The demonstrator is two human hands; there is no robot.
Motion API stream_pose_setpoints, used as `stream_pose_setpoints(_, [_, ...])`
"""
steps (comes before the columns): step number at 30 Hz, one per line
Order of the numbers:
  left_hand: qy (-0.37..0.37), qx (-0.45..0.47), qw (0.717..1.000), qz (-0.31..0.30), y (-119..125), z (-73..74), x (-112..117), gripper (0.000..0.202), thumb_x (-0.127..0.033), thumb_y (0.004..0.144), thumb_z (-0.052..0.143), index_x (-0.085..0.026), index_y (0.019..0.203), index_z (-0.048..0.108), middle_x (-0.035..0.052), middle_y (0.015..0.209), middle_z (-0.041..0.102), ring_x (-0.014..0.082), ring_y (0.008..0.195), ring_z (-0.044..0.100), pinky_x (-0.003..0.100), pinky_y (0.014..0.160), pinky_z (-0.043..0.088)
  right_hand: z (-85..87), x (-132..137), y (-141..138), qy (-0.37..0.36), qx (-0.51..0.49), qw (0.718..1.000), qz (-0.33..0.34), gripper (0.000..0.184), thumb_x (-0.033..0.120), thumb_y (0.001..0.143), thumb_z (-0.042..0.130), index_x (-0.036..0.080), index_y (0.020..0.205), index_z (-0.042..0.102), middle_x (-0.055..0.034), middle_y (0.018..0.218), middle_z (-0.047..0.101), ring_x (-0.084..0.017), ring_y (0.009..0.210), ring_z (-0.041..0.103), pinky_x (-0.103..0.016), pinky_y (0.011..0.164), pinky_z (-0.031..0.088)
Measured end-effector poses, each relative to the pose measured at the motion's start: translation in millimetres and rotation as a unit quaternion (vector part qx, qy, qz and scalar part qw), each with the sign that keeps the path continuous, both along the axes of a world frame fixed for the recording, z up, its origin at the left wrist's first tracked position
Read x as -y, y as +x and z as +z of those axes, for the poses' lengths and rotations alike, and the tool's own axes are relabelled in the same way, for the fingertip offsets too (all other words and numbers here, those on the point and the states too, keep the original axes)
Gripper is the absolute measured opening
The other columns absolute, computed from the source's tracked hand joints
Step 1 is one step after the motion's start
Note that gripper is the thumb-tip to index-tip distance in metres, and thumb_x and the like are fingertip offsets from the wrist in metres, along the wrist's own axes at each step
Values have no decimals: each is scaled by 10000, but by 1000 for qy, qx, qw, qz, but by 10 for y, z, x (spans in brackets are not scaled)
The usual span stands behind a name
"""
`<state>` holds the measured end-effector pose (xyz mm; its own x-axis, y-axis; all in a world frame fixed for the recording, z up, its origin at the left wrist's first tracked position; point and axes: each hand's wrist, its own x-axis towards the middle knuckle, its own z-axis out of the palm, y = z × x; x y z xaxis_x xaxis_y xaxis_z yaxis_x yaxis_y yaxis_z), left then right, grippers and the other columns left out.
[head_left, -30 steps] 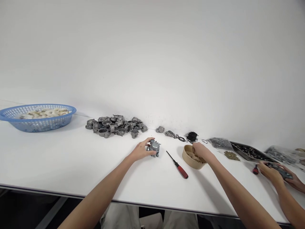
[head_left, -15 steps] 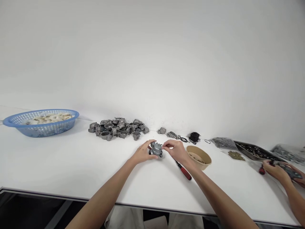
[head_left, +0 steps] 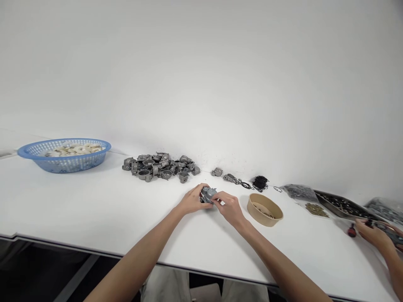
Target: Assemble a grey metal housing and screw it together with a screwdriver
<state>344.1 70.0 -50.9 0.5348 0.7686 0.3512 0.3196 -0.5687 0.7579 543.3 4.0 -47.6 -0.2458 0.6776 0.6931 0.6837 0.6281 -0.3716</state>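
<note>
A grey metal carburetor (head_left: 209, 193) with a domed bowl facing up is gripped by my left hand (head_left: 194, 199), thumb and fingers wrapped around its left side. My right hand (head_left: 229, 206) pinches at the near right edge of the carburetor; whatever small thing is between those fingertips is hidden. Right of that hand stands a tan paper bowl (head_left: 265, 217) with small brass-coloured pieces in it. No screwdriver shows now; my right hand and forearm cover part of the table.
A heap of grey metal castings (head_left: 160, 167) lies by the wall, with a blue basket (head_left: 64, 164) of whitish parts farther left. Black rubber rings (head_left: 260, 183), a bag of brass pieces (head_left: 316, 209) and a dark tray (head_left: 343, 205) line the right. A co-worker's hand (head_left: 374, 235) works there.
My right hand has come lower and nearer over the carburetor, which has turned and tilted. The red-handled screwdriver seen beside my right forearm is out of sight. The view has shifted slightly.
</note>
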Motion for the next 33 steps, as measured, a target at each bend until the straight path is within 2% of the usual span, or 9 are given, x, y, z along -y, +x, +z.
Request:
stream_pose_setpoints(8, [7,6,1000,0,10,-13,-1,670,-543,723,803,-337,1296,523,-19,1171,658,216,1004,612,334,903,484,-107,-49,-31,60,24,997,-42,151,141,950,578,204,917,711,-28,875,697,-124,731,636,-229,655,461])
stream_pose_setpoints(14, [16,-4,1000,6,7,2,17,669,-546,758,773,-359,1329,480,-31,1180,655,217,1015,615,334,899,469,-155,-52,-52,90,4,995,-42,107,129,941,623,198,910,700,-7,836,671,-105,718,626,-208,656,457])
stream_pose_setpoints(19, [31,-3,1000,-1,4,-20,-3,631,-487,765,790,-367,1311,498,-40,1237,645,214,1024,619,344,927,470,-139,-31,-51,122,63,989,-46,177,98,960,561,191,892,695,-18,823,676,-107,675,605,-218,608,419])
stream_pose_setpoints(23, [36,-5,999,-7,4,-38,-29,636,-443,779,785,-368,1342,500,-25,1300,614,216,1046,621,356,966,479,-116,-21,-9,120,100,987,-26,203,101,971,535,187,874,691,-20,809,681,-110,665,606,-225,602,422])
stream_pose_setpoints(25, [40,-10,999,-8,0,-41,-37,636,-450,790,774,-367,1361,505,-8,1339,589,220,1038,622,375,992,480,-43,-17,37,106,99,989,-2,193,104,967,545,191,886,696,-15,824,695,-115,695,629,-224,629,450])
stream_pose_setpoints(28, [43,-21,999,-15,-14,-23,-29,632,-449,806,756,-369,1386,517,15,1382,553,232,1062,625,378,977,501,189,-28,146,98,57,993,16,139,138,960,587,197,916,705,-17,893,721,-133,805,671,-235,720,507])
stream_pose_setpoints(31, [32,-32,998,-36,-24,24,6,587,-355,838,699,-404,1397,528,11,1430,510,224,1095,621,334,891,536,445,-87,271,105,-32,993,-40,97,251,936,671,196,871,717,-30,886,718,-147,798,671,-259,729,538])
stream_pose_setpoints(33, [19,-25,998,-52,-18,52,29,567,-309,844,672,-416,1386,545,8,1441,502,217,1110,612,311,853,549,515,-155,330,77,-105,989,-66,148,323,895,726,191,827,727,-38,857,716,-154,749,674,-270,707,559])
